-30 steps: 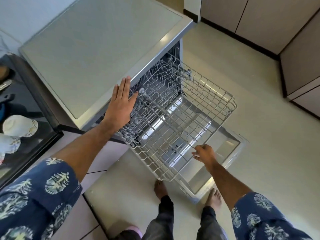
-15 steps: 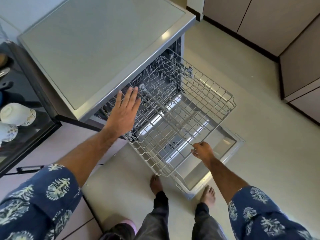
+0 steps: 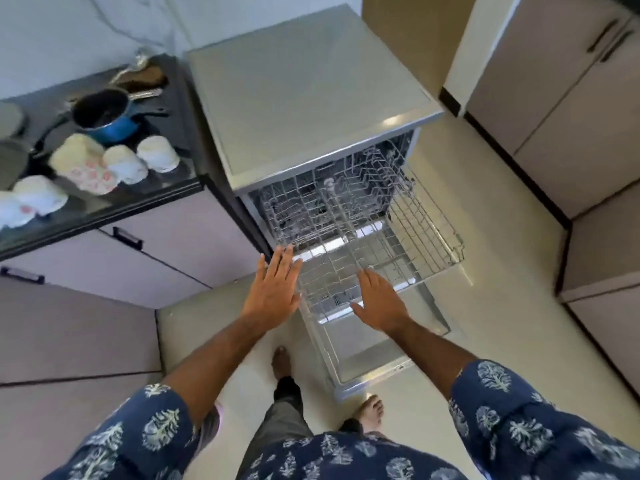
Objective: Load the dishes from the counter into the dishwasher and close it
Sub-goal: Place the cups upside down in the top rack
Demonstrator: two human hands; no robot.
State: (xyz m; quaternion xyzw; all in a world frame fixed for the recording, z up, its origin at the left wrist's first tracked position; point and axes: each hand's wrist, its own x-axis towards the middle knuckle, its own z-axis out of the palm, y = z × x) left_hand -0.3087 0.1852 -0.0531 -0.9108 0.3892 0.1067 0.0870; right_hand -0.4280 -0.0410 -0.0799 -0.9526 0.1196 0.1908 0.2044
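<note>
Head view, dishwasher: grey-topped unit (image 3: 304, 91) standing between the dark counter and tall cabinets; door (image 3: 367, 355) folded down flat over the floor.
Head view, upper rack: white wire rack (image 3: 377, 237) pulled part way out above the open door, nothing loaded in it (a spray arm runs along its middle).
Head view, left hand: left hand (image 3: 273, 292) flat, fingers straight and together, holding nothing, at the near left corner of the rack; contact with the wire cannot be told.
Head view, right hand: right hand (image 3: 381, 301) flat, fingers extended, thumb spread, holding nothing, over the near edge of the rack.
Head view, counter: black counter (image 3: 114, 206) left of the dishwasher, carrying the dishes.
Head view, cups: three pale cups upside down near the counter's front, one with pink print (image 3: 85, 164), one plain (image 3: 124, 164), one plain (image 3: 157, 153); two more at the left edge (image 3: 40, 195), blurred.
Head view, saucepan: blue saucepan (image 3: 104, 114) with dark interior, behind the cups.
Head view, utensils: brown item and metal cutlery (image 3: 142, 79) at the counter's back (too blurred to name further).
Head view, person: blue patterned sleeves, bare feet on the pale floor (image 3: 519, 271) just before the door.
</note>
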